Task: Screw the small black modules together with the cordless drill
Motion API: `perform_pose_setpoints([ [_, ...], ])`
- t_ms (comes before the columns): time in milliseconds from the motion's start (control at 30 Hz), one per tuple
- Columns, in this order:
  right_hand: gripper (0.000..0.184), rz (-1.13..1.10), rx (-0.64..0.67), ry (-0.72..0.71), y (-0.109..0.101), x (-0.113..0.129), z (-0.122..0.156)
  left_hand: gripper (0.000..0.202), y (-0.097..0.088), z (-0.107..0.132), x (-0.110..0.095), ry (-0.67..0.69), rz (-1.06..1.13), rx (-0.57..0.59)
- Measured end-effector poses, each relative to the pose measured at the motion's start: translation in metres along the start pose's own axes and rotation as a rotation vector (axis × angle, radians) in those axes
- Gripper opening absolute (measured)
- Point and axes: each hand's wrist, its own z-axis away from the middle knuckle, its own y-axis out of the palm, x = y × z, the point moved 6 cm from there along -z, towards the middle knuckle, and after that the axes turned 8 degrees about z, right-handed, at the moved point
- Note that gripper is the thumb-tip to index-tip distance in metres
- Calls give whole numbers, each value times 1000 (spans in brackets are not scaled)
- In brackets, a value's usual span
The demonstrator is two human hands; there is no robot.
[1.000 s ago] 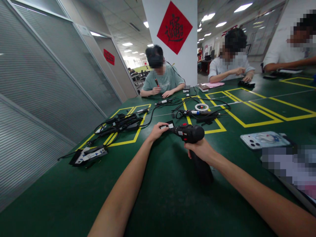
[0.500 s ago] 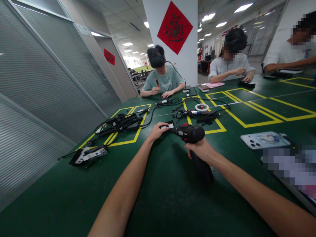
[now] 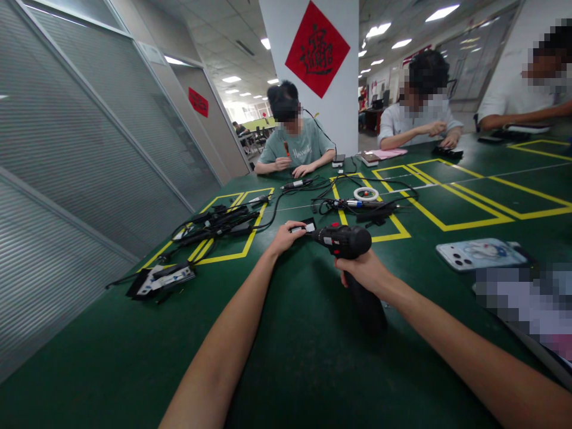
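A black cordless drill [image 3: 346,239] with red buttons lies sideways in my right hand [image 3: 364,269], whose fingers wrap its grip just below the body. The drill's nose points left, toward a small black part with a white label [image 3: 309,227] on the green table. My left hand [image 3: 286,238] pinches that black part from its left side, close to the drill's tip. Whether the bit touches the part is too small to make out. My fingers partly cover the part.
Black cables and devices [image 3: 218,223] lie inside yellow tape at left, beside a black-and-white part [image 3: 163,280]. A white tape roll [image 3: 366,194] and a corded pen-like tool [image 3: 357,204] lie beyond the drill. A phone [image 3: 481,254] rests at right. Co-workers [image 3: 295,140] sit across.
Almost nothing differs. The view has shifted very slightly; both hands, the drill and the black part keep their places.
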Motion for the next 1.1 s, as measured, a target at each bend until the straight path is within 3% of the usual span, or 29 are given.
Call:
perform_pose_setpoints([
  [200,7,29,-1,15,0,1,2,35,0,0,0,14,7,-4],
  [467,15,18,-13,14,-1,-1,1,35,-1,1,-1,23,14,-4],
  [933,14,20,-5,18,0,-2,1,37,0,0,2,15,13,-9],
  [1100,15,156,61,18,-5,8,5,35,0,1,1,23,16,-18],
])
